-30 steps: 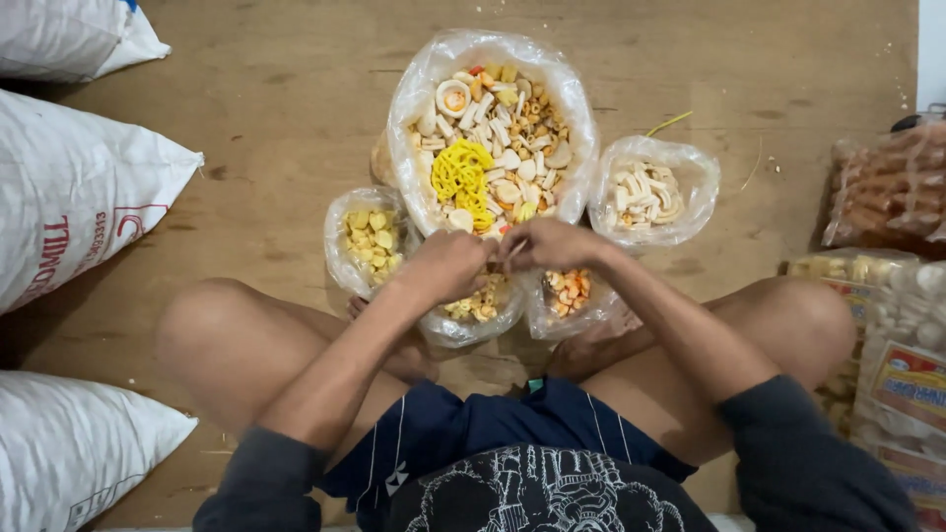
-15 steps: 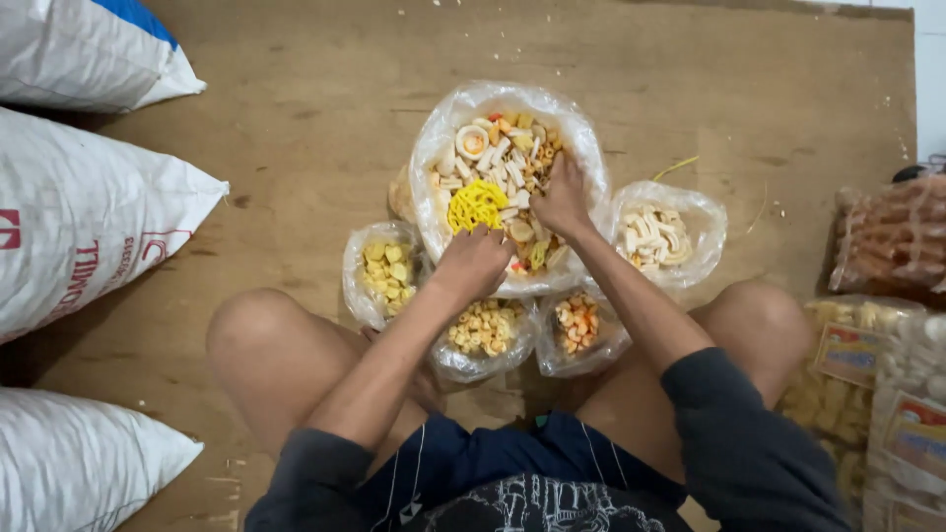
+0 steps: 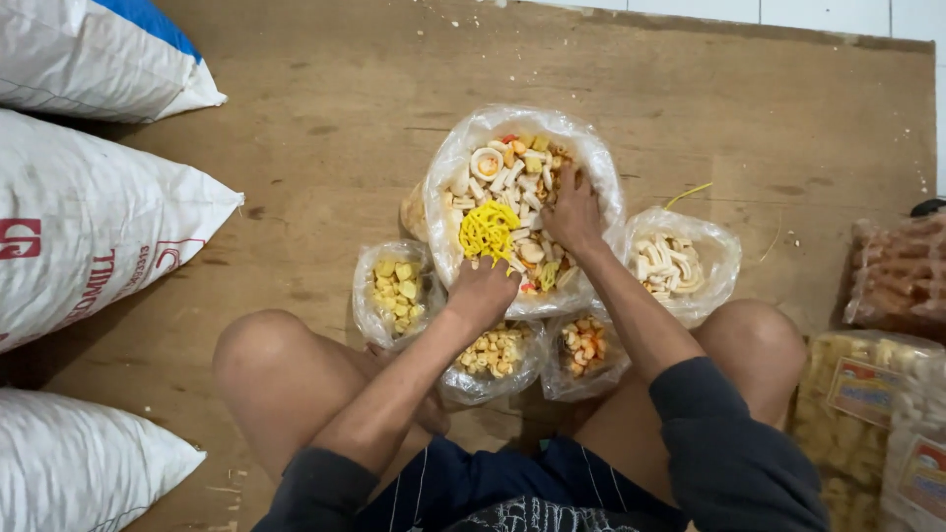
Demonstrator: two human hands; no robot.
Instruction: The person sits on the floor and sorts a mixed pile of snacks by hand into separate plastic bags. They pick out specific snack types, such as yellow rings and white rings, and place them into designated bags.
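Both forearms reach forward between bent bare knees; the left hand curls nearer, the right hand stretches farther, fingers pressed down.

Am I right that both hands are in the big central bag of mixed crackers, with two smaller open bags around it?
Not quite. The head view shows four smaller bags around the big bag, not two. Both the left hand and right hand are indeed in it.
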